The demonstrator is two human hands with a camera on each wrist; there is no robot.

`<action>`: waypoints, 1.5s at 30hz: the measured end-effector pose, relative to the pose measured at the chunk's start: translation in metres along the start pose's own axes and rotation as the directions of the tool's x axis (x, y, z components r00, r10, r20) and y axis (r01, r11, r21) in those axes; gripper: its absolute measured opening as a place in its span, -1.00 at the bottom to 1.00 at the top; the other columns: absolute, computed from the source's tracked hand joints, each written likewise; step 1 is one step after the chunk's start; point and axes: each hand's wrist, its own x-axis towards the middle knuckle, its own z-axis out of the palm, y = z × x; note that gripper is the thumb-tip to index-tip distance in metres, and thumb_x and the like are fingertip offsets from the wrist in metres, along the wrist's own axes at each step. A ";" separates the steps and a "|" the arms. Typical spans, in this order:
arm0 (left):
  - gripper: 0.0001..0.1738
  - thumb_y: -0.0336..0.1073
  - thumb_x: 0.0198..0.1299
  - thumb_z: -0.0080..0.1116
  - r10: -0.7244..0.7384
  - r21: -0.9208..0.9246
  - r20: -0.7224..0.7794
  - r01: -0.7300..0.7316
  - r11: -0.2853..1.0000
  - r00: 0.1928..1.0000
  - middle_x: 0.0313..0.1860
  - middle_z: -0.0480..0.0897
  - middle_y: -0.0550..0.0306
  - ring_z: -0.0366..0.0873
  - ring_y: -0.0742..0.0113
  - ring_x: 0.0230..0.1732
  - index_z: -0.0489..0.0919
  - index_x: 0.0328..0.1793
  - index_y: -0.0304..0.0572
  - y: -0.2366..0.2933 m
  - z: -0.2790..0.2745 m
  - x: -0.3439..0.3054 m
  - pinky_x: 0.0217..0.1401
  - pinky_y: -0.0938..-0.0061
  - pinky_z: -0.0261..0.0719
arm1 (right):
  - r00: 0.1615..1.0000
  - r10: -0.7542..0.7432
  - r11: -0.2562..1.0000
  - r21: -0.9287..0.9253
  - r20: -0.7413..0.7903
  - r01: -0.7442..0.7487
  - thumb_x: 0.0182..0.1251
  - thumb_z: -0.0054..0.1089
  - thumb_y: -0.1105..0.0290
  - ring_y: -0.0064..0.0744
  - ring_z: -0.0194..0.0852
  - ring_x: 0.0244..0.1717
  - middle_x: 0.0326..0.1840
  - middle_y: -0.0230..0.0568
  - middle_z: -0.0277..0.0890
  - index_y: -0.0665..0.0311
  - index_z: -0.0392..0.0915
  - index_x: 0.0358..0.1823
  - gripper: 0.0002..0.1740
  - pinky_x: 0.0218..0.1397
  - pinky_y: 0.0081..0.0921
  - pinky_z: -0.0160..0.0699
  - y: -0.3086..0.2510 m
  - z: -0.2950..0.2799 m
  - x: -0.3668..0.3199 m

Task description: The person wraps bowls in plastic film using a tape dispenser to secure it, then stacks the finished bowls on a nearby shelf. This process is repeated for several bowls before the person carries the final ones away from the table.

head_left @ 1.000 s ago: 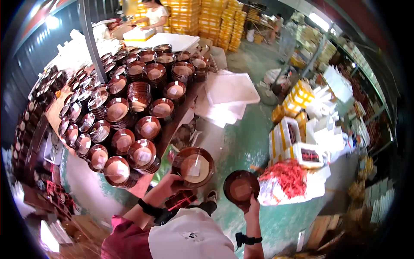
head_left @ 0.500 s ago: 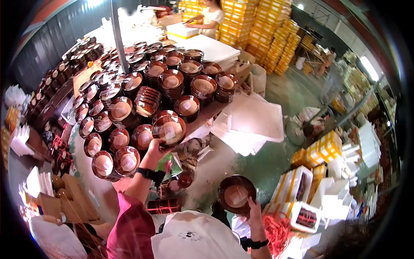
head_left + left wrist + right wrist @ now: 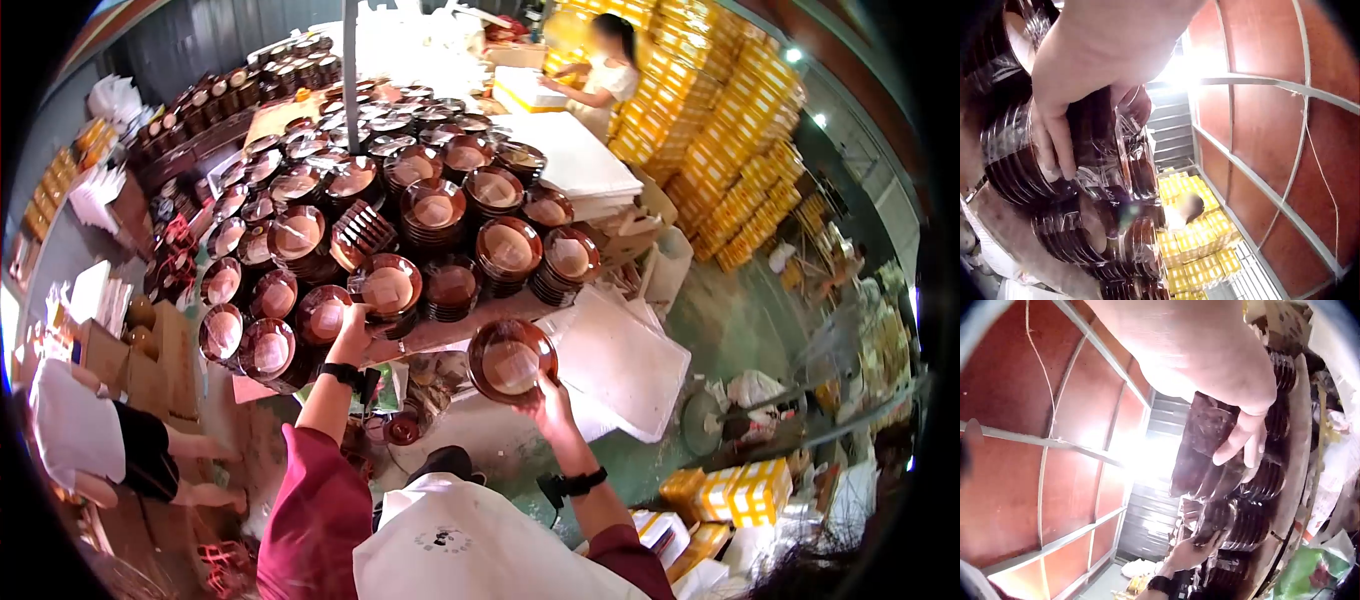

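Observation:
In the head view my left hand [image 3: 352,335] grips the near side of a wrapped stack of brown bowls [image 3: 388,285], which sits at the front of the crowded table among other stacks. The left wrist view shows the fingers [image 3: 1054,147] bent over the dark sides of the bowls. My right hand [image 3: 550,405] holds a brown bowl [image 3: 512,362] by its near edge, tilted with its paler inside and a square label facing up. This bowl is in the air just off the table's front edge; its underside is hidden in the head view.
Many wrapped bowl stacks [image 3: 435,205] cover the table. White foam sheets [image 3: 625,350] lie to the right, below the table edge. A person [image 3: 605,80] works at a white box behind; another person [image 3: 85,430] is at the left. A metal post [image 3: 350,80] rises among the stacks.
My left hand has carried its bowls forward to the table's front stacks. My right hand has brought its bowl up and toward the table. The head view has swung left.

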 end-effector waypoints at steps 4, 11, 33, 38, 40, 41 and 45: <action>-0.64 -0.37 0.33 -0.03 -0.013 0.094 -0.157 0.029 0.995 0.988 -0.01 0.66 -0.21 0.71 -0.09 -0.08 0.48 0.17 -0.48 -0.009 -0.002 0.016 -0.17 0.09 0.84 | 0.997 0.055 0.998 -0.012 0.054 -0.054 0.53 0.07 0.08 -0.18 0.69 -0.34 -0.15 0.01 0.62 0.35 0.30 0.29 -0.46 -0.28 -0.29 0.80 -0.015 0.034 0.099; -0.64 -0.47 0.29 -0.05 -0.033 -0.053 -0.217 0.021 0.998 0.976 -0.01 0.65 -0.23 0.69 -0.22 -0.08 0.46 0.18 -0.46 -0.009 -0.010 0.023 -0.18 -0.09 0.80 | 0.999 0.039 0.996 -0.078 0.036 -0.037 0.53 0.08 0.08 -0.08 0.73 -0.20 -0.10 0.10 0.63 0.48 0.37 0.19 -0.46 -0.18 -0.16 0.84 -0.005 0.091 0.216; -0.63 -0.31 0.29 0.13 0.136 0.181 -0.563 -0.039 0.983 0.815 -0.10 0.58 0.05 0.70 0.12 -0.18 0.43 0.19 -0.15 -0.015 0.007 0.014 -0.37 0.25 0.82 | 0.959 0.254 0.959 -0.163 0.123 -0.233 0.55 -0.01 0.05 -0.09 0.67 -0.01 0.12 0.01 0.53 0.34 0.31 0.33 -0.45 -0.08 -0.13 0.84 -0.018 0.111 0.289; -0.53 -0.21 0.22 0.21 0.083 0.220 -0.612 0.068 0.973 0.787 -0.16 0.52 0.13 0.64 0.28 -0.16 0.42 0.22 -0.17 -0.010 0.013 0.012 -0.45 0.44 0.70 | 0.887 0.422 0.904 -0.153 0.188 -0.398 0.46 0.07 -0.13 0.01 0.66 -0.03 0.11 0.03 0.54 0.36 0.31 0.32 -0.29 -0.05 -0.13 0.81 -0.037 0.110 0.283; -0.51 -0.18 0.21 0.24 0.223 0.420 -0.635 0.088 0.903 0.739 -0.15 0.57 0.06 0.60 0.29 -0.21 0.43 0.18 -0.29 -0.013 0.010 0.013 -0.33 0.44 0.61 | 0.884 0.418 0.902 -0.212 0.211 -0.376 0.41 0.09 -0.24 -0.01 0.67 -0.06 0.07 0.06 0.53 0.35 0.30 0.33 -0.19 -0.04 -0.11 0.79 -0.038 0.105 0.281; -0.50 -0.17 0.21 0.24 0.348 0.589 -0.631 0.136 0.797 0.693 -0.15 0.58 0.05 0.60 0.29 -0.21 0.43 0.17 -0.32 -0.014 0.008 0.013 -0.28 0.44 0.60 | 0.884 0.414 0.900 -0.241 0.215 -0.363 0.40 0.08 -0.26 -0.01 0.67 -0.06 0.06 0.06 0.53 0.35 0.29 0.33 -0.18 -0.02 -0.12 0.78 -0.039 0.102 0.280; -0.54 -0.21 0.25 0.23 0.246 0.448 -0.628 0.085 0.890 0.738 -0.09 0.59 0.04 0.58 0.29 -0.09 0.43 0.14 -0.39 -0.008 -0.005 0.012 -0.12 0.44 0.58 | 0.845 0.451 0.870 -0.354 0.286 -0.344 0.39 0.11 -0.28 -0.04 0.68 -0.04 0.12 0.10 0.49 0.40 0.26 0.32 -0.13 0.07 -0.21 0.75 -0.039 0.082 0.277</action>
